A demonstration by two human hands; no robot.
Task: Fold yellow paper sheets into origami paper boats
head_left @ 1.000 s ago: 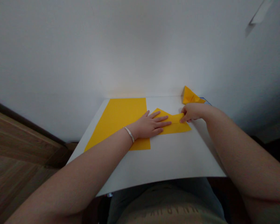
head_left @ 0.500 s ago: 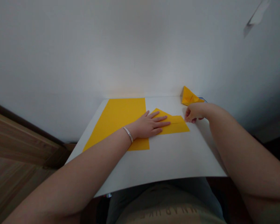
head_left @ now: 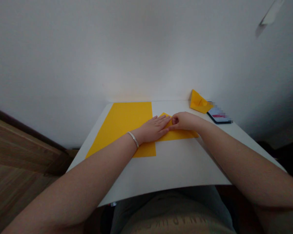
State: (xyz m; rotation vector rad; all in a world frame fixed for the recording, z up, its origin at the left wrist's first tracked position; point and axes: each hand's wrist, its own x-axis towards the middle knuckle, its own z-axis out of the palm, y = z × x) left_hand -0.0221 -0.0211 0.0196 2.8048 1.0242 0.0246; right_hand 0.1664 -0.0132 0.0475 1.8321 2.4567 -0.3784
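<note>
My left hand lies flat with its fingers stretched out on a folded piece of yellow paper, covering the paper's left part. A silver bangle circles that wrist. My right hand is over the same folded paper, its fingers curled in. Its lowest digit points left and touches the paper beside my left fingertips. I see nothing held inside the curled fingers. Under my left hand and forearm, a large flat yellow sheet spreads over the left of the white table.
A folded yellow paper shape stands at the back right, partly in front of a phone lying on the table. A white wall rises directly behind. Wooden furniture is at the left.
My right hand has moved left from the folded paper's right end to beside my left fingertips. The phone, hidden before, now shows. My left hand stays on the paper, its fingers closer together.
</note>
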